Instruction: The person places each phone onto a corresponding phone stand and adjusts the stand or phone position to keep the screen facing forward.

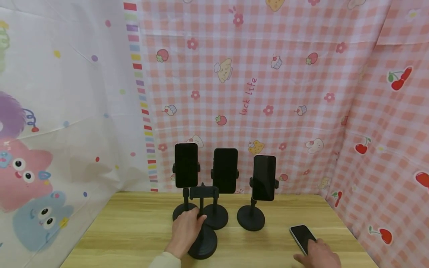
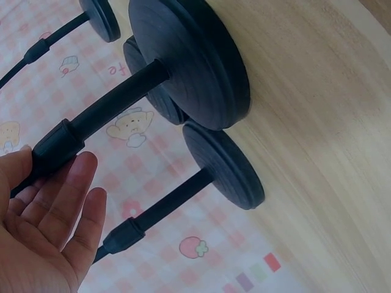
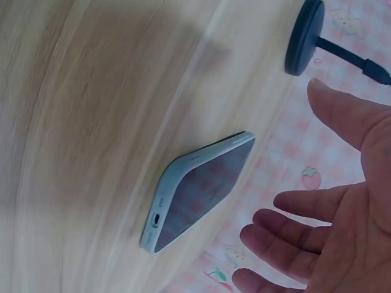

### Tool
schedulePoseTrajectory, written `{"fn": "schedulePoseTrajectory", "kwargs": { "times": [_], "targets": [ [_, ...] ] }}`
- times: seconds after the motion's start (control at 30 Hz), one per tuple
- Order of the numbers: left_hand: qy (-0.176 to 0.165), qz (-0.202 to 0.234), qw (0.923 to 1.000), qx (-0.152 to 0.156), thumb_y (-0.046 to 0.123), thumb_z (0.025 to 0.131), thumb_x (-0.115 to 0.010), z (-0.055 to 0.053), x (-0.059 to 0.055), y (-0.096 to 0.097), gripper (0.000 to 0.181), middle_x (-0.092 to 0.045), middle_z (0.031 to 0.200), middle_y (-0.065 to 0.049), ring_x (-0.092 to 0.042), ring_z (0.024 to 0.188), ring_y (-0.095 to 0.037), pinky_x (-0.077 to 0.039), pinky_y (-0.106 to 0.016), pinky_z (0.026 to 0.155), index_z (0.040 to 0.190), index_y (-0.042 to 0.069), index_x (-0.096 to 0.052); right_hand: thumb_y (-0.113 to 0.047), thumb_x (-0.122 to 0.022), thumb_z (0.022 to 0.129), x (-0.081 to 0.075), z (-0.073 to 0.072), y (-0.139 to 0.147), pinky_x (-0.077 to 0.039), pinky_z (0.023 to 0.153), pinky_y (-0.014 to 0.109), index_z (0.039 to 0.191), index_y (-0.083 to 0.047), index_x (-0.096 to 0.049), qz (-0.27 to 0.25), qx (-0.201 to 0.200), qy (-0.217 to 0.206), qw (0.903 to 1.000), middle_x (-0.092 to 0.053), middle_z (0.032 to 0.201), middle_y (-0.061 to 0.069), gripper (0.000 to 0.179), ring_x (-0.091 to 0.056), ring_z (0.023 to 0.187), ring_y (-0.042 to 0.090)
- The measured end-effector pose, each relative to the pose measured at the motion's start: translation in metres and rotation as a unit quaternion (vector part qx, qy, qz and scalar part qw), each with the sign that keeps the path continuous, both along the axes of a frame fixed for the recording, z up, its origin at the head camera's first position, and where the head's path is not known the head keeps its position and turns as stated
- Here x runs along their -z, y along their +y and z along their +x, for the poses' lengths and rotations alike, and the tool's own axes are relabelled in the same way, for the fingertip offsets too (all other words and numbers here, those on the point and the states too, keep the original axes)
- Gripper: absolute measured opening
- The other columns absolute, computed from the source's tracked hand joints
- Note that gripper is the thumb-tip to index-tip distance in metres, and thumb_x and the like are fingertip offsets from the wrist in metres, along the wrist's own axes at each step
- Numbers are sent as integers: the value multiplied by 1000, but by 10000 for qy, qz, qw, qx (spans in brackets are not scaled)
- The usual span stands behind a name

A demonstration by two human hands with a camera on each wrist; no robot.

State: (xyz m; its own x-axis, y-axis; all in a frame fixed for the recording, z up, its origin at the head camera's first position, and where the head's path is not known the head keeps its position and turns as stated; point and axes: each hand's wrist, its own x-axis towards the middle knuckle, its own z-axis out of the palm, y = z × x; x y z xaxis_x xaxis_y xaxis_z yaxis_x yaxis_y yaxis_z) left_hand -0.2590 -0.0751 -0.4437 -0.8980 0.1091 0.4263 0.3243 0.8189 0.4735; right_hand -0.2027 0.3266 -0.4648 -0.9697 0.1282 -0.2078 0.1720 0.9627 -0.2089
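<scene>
My left hand point(image 1: 187, 230) holds the pole of a black phone stand point(image 1: 203, 245) whose clamp carries no phone. In the left wrist view, the thumb and fingers lie on either side of the stand's collar point(image 2: 58, 146), and its round base is near the table. Over at the right, my right hand point(image 1: 320, 253) hovers by a phone point(image 1: 302, 235) lying screen up on the table. The right wrist view shows that hand's fingers spread and loosely bent, apart from the phone point(image 3: 208, 189), which has a pale frame and dark screen.
Behind stand three more black stands, each clamping an upright phone: a left phone point(image 1: 186, 165), a middle phone point(image 1: 225, 170) and a right phone point(image 1: 264, 178). The wooden table point(image 1: 110, 238) ends against a pink checked cloth point(image 1: 288, 82) at the back and right, white cloth at left.
</scene>
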Motion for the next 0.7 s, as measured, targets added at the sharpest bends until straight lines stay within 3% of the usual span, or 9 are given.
{"fn": "schedulePoseTrajectory", "kwargs": {
  "times": [0.2, 0.5, 0.7],
  "targets": [
    [-45, 15, 10000, -23, 27, 88, -76, -1, 0, 0, 23, -55, 62, 5, -50, 53, -12, -40, -31, 50, 77, 12, -62, -72, -71, 73, 2, -3, 9, -50, 74, 58, 111, 16, -56, -94, 113, -130, 9998, -56, 101, 27, 97, -59, 93, 45],
    [-55, 29, 10000, 10, 27, 89, -75, -1, 0, -1, 23, -56, 63, 4, -50, 54, -12, -41, -31, 51, 77, 12, -63, -77, -70, 69, 6, -6, 17, -48, 77, 59, 108, 15, -56, -242, 345, -313, 9986, -52, 95, 23, 101, -56, 88, 37],
    [9, 42, 10000, 14, 27, 89, -75, -1, 1, 0, 23, -55, 62, 5, -50, 53, -11, -40, -30, 50, 77, 12, -62, -76, -71, 69, 6, -3, 17, -47, 80, 60, 105, 18, -54, -195, 510, -297, 9981, -51, 92, 24, 102, -52, 89, 39]
  ]
}}
